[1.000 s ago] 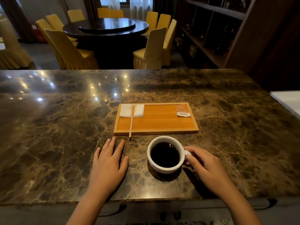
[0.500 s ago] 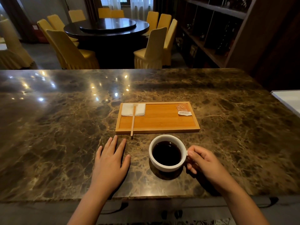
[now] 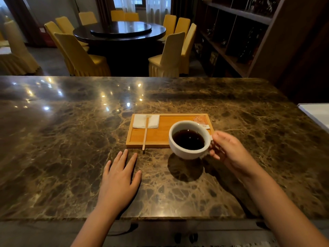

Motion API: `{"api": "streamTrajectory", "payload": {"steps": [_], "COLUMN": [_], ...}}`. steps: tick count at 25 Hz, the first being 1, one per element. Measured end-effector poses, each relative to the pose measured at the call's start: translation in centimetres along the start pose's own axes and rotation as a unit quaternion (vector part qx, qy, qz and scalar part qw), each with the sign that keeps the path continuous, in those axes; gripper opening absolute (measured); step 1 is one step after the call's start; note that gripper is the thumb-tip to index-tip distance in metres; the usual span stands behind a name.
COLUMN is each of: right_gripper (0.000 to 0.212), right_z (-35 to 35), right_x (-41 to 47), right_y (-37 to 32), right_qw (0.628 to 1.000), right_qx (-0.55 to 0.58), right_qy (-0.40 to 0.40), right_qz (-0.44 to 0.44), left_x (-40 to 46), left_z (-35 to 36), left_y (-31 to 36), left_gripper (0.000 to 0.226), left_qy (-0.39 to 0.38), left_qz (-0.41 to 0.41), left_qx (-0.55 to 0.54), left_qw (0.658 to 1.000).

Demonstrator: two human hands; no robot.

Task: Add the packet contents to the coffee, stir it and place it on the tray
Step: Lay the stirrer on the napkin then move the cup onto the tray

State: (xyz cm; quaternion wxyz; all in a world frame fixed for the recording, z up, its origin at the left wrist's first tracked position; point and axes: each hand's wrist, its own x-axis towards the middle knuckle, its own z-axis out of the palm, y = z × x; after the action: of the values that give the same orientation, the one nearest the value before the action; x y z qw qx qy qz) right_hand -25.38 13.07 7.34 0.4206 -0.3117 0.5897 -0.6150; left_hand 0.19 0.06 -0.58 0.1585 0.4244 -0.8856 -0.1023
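Marble counter (image 3: 71,157): cup (image 3: 188,139) handle pinched, right fingers (image 3: 216,139).

A single head-worn wide-angle view looks forward and down from the near edge of the worktop (image 3: 71,139), close enough that both forearms enter from the bottom of the frame. The tray (image 3: 160,134) sits near centre; the upper part of the frame takes in a dining room beyond.
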Motion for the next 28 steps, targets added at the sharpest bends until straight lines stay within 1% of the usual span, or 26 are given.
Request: {"api": "streamTrajectory", "payload": {"steps": [5, 10, 15, 22, 25, 28], "right_gripper": [0.034, 0.029, 0.028, 0.028, 0.03, 0.026], "right_z": [0.3, 0.1, 0.5, 0.5, 0.6, 1.2], "right_x": [4.4, 7.2, 7.5, 7.9, 7.7, 7.6], "right_y": [-1.8, -0.4, 0.6, 1.2, 1.4, 1.3], "right_qw": [0.999, 0.998, 0.997, 0.992, 0.984, 0.976], "right_qx": [-0.022, -0.059, -0.055, -0.107, -0.144, -0.157], "right_qy": [0.027, 0.039, 0.043, 0.049, 0.09, 0.147], "right_qz": [-0.026, 0.002, 0.026, 0.046, 0.043, 0.018], "left_x": [-0.1, -0.2, -0.1, -0.1, -0.1, -0.1], "left_z": [-0.2, -0.4, -0.3, -0.1, -0.1, -0.1], "left_y": [0.2, 0.3, 0.3, 0.2, 0.2, 0.2], "left_gripper": [0.066, 0.066, 0.066, 0.064, 0.065, 0.065], "left_qy": [0.007, 0.013, 0.01, 0.015, 0.011, 0.012], "left_qz": [-0.001, -0.004, -0.004, -0.002, -0.002, -0.003], "left_qx": [-0.007, -0.009, -0.007, -0.005, -0.004, -0.004], "left_qw": [1.0, 1.0, 1.0, 1.0, 1.0, 1.0]}}
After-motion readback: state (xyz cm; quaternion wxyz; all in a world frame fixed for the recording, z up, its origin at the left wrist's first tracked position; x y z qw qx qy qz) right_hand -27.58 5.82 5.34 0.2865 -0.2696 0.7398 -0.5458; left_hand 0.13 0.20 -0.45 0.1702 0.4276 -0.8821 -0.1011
